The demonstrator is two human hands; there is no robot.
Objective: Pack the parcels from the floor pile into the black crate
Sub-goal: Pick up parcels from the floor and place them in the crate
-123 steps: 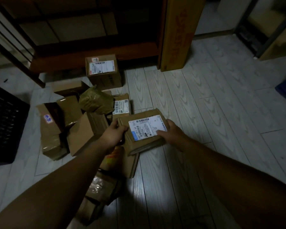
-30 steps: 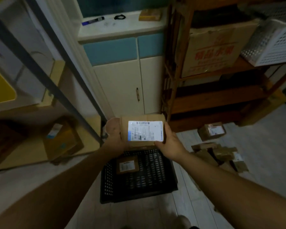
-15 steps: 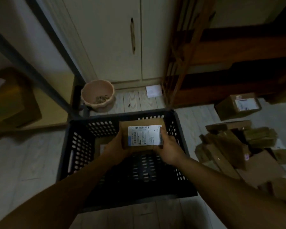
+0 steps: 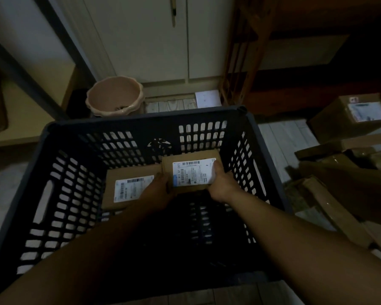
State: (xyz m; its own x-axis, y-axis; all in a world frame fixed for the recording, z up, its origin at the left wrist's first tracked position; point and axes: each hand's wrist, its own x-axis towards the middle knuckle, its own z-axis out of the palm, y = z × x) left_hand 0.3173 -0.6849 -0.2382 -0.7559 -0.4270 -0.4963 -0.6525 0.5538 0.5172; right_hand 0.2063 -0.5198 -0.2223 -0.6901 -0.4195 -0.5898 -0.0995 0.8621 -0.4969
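A black slatted crate fills the middle of the head view. Inside it, low near the far wall, I hold a flat cardboard parcel with a white shipping label. My left hand grips its left edge and my right hand grips its right edge, thumb on the label. Another labelled cardboard parcel lies on the crate floor just left of it, partly hidden by my left hand. The floor pile of cardboard parcels lies to the right of the crate.
A pink pot stands behind the crate's far left corner, in front of white cabinet doors. A wooden shelf unit rises at the back right, with a larger labelled box on the floor before it.
I carried the parcel from the floor pile to the crate. Over the last second both hands lowered it from above the rim down inside, beside the parcel lying there.
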